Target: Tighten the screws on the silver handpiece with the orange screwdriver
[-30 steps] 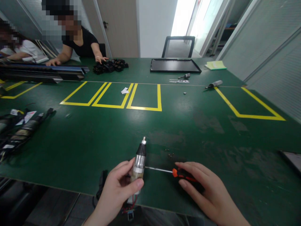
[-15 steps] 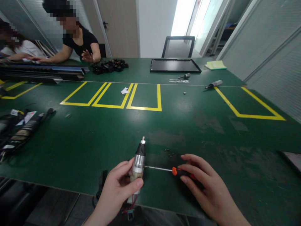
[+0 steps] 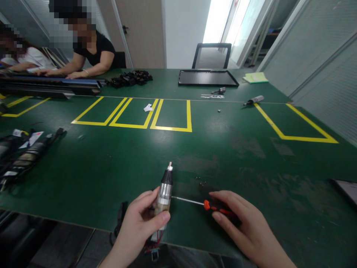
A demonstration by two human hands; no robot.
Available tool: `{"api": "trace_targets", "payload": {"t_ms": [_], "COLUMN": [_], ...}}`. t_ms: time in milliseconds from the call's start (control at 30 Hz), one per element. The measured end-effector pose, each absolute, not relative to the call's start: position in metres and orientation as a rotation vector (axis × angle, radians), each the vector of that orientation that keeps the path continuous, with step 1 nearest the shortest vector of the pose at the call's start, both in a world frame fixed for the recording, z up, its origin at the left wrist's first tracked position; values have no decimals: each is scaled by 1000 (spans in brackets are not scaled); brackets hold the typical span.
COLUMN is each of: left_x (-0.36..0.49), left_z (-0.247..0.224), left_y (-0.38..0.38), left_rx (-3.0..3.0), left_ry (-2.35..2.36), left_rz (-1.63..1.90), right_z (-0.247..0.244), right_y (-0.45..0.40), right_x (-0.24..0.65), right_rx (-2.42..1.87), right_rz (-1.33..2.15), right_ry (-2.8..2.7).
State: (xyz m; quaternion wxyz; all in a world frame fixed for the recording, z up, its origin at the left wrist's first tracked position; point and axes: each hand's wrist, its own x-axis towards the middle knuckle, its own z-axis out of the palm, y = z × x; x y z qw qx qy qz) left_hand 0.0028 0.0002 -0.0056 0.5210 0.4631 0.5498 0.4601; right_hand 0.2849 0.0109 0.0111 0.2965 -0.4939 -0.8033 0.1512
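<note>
In my left hand is an electric screwdriver with its inner body bare, metal and black nose pointing away from me. Red wires and a small part hang from its rear end. My right hand is closed round the red and black handle of a screwdriver. That screwdriver's shaft lies nearly level, its tip against the right side of the bare body. Just beyond the handle, several small screws lie loose on the green table.
Cabled tools lie at the left. Across the table are black parts, a framed panel, a grey tool and a notepad. Two people sit at the far left, one in a black top, near long dark strips.
My right fingers have shifted on the screwdriver handle, and the handle has turned. The tool in my left hand stays put. The person in black has lowered a raised hand to the strips.
</note>
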Motion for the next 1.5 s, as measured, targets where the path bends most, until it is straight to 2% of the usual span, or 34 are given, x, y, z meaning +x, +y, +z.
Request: {"api": "trace_targets", "payload": {"t_ms": [433, 667, 1167, 1500], "left_x": [3, 2, 3, 2], "left_z": [-4, -3, -5, -4], "left_y": [1, 0, -1, 2], "left_rx": [1113, 1106, 1098, 1118], "left_ry": [1296, 1308, 1287, 1303], "left_rz": [1080, 1116, 1109, 1104], "right_z": [4, 7, 11, 0], "right_y": [13, 12, 15, 16], "right_x": [284, 282, 285, 286], "right_rx": [-1253, -1218, -1117, -1241], "right_rz": [270, 446, 318, 221], "right_ry": [-2028, -2139, -2110, -2055]}}
